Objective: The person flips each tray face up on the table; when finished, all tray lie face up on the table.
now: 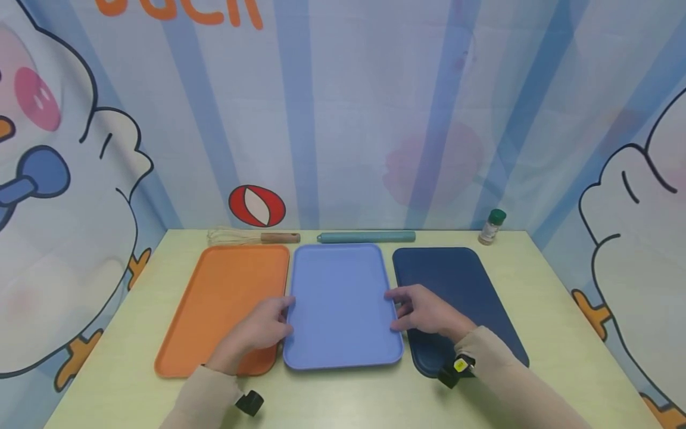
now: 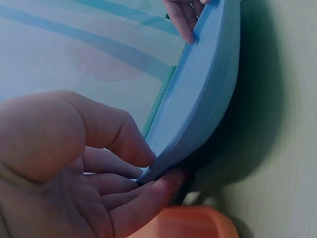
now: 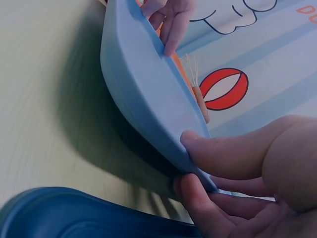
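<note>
Between an orange tray [image 1: 230, 286] and a navy tray [image 1: 445, 268], the left hand [image 1: 265, 322] and right hand [image 1: 424, 309] pinch opposite side rims of a periwinkle tray [image 1: 341, 310].

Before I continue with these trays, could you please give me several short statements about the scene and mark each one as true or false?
1. The left hand and the right hand hold the light blue tray at opposite sides. True.
2. The orange tray is on the right and the dark blue tray on the left. False: the orange tray is on the left, the dark blue tray on the right.
3. The whisk lies behind the orange tray. True.
4. The green-capped jar stands on the dark blue tray. False: the green-capped jar stands on the table.
5. The teal rod lies behind the light blue tray. True.
</note>
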A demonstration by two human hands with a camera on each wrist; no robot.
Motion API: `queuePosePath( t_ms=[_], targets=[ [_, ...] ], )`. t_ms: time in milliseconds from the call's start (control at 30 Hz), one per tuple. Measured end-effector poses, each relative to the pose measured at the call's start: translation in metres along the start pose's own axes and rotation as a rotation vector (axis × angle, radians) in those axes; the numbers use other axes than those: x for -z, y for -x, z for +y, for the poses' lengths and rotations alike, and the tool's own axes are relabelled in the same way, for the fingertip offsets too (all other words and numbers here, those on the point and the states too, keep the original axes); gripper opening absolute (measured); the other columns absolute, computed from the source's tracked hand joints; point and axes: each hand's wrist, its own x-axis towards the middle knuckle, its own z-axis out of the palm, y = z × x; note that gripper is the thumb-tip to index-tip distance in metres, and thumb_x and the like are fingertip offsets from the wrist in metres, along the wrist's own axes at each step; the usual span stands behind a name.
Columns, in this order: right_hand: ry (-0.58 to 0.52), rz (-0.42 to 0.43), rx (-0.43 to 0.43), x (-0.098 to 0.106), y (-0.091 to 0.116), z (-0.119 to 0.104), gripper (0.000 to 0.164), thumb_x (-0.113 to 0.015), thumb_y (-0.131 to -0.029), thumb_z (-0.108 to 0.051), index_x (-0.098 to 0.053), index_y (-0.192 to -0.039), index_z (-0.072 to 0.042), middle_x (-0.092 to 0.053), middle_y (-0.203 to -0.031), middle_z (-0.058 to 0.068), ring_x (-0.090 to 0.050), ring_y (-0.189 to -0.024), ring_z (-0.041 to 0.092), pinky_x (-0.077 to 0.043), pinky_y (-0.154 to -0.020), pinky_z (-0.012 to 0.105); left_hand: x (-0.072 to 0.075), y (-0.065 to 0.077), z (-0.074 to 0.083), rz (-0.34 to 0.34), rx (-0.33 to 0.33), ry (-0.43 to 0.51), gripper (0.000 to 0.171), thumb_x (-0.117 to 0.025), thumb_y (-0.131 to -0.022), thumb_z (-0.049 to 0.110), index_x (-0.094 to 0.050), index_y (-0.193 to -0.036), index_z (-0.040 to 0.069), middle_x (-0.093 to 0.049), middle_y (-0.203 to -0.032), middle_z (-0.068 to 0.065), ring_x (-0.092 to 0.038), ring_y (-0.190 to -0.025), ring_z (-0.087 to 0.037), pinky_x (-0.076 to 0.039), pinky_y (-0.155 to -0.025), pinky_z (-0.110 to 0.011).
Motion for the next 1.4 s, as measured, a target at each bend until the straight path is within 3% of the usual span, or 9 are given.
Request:
queuePosePath(
  t_ms=[200,367,500,633,867,1100,1233,1333,1400],
  targets=[
    [-0.018,-0.012,-0.008,0.0,0.003,-0.001,0.07,-0.084,-0.085,0.001,-0.054,-0.148,0.004,-0.067,-0.124,0.015,-0.064,-0.098,0.022,-0.058,-0.083,0.036,-0.002,0.001,0.001,-0.01,0.026,-0.023,0.063,-0.066,-0.086,-0.009,-0.05,-0.147,-0.012,-0.061,-0.1,-0.013,-0.057,-0.09,-0.024,-0.048,-0.069,-0.034],
    [-0.025,-0.022,-0.044,0.002,0.004,-0.003,0.07,-0.085,-0.083,0.003,-0.057,-0.148,-0.001,-0.061,-0.139,0.018,-0.067,-0.104,0.022,-0.059,-0.087,0.039,-0.003,0.0,0.001,-0.017,-0.007,-0.03,0.036,-0.067,-0.085,-0.012,-0.062,-0.12,-0.007,-0.049,-0.075,-0.007,-0.049,-0.069,-0.019,-0.036,-0.057,-0.029],
    [-0.009,-0.02,-0.061,0.001,0.005,-0.005,0.072,-0.086,-0.082,0.003,-0.057,-0.147,-0.001,-0.065,-0.131,0.016,-0.067,-0.104,0.022,-0.059,-0.088,0.04,-0.003,-0.001,0.003,-0.023,-0.02,-0.068,0.019,-0.069,-0.085,-0.011,-0.061,-0.099,-0.001,-0.047,-0.073,-0.005,-0.048,-0.067,-0.018,-0.035,-0.056,-0.029],
    [0.003,-0.005,-0.077,0.0,0.006,-0.008,0.077,-0.087,-0.08,0.005,-0.054,-0.149,0.002,-0.068,-0.12,0.012,-0.066,-0.102,0.022,-0.06,-0.086,0.038,-0.002,-0.001,0.006,-0.028,-0.028,-0.098,0.018,-0.071,-0.083,-0.01,-0.057,-0.088,0.0,-0.047,-0.072,-0.005,-0.048,-0.066,-0.019,-0.035,-0.056,-0.03],
    [0.039,0.004,-0.09,-0.002,0.007,-0.013,0.079,-0.087,-0.078,0.007,-0.053,-0.149,0.004,-0.068,-0.12,0.013,-0.066,-0.101,0.022,-0.061,-0.085,0.037,-0.003,0.001,0.009,-0.024,-0.008,-0.142,0.026,-0.075,-0.083,-0.006,-0.061,-0.106,-0.003,-0.052,-0.081,-0.008,-0.055,-0.083,-0.025,-0.044,-0.066,-0.036],
    [0.069,-0.011,-0.11,-0.003,0.008,-0.013,0.078,-0.087,-0.079,0.007,-0.054,-0.149,0.003,-0.068,-0.123,0.014,-0.067,-0.103,0.022,-0.061,-0.087,0.039,-0.006,0.002,0.01,-0.038,0.001,-0.143,0.032,-0.076,-0.085,-0.004,-0.063,-0.114,-0.004,-0.06,-0.088,-0.01,-0.057,-0.087,-0.026,-0.049,-0.07,-0.038],
    [0.073,-0.013,-0.126,-0.003,0.008,-0.014,0.077,-0.086,-0.079,0.008,-0.055,-0.149,0.002,-0.067,-0.122,0.014,-0.066,-0.104,0.022,-0.061,-0.087,0.039,-0.006,0.004,0.012,-0.04,0.011,-0.146,0.064,-0.076,-0.085,-0.003,-0.052,-0.144,-0.013,-0.068,-0.124,-0.023,-0.061,-0.108,-0.029,-0.056,-0.095,-0.049],
    [0.08,-0.013,-0.135,-0.003,0.009,-0.016,0.076,-0.086,-0.08,0.009,-0.055,-0.149,0.001,-0.067,-0.124,0.014,-0.066,-0.104,0.022,-0.061,-0.088,0.039,-0.005,0.005,0.013,-0.043,0.014,-0.148,0.072,-0.076,-0.086,-0.003,-0.045,-0.15,-0.015,-0.057,-0.145,-0.03,-0.06,-0.119,-0.03,-0.05,-0.108,-0.056],
    [0.085,-0.015,-0.14,-0.004,0.009,-0.017,0.075,-0.085,-0.08,0.009,-0.055,-0.149,0.001,-0.066,-0.126,0.015,-0.066,-0.106,0.023,-0.061,-0.088,0.04,-0.005,0.005,0.013,-0.045,0.014,-0.148,0.072,-0.076,-0.086,-0.003,-0.045,-0.15,-0.015,-0.056,-0.147,-0.031,-0.06,-0.124,-0.031,-0.048,-0.109,-0.056]
  ],
)
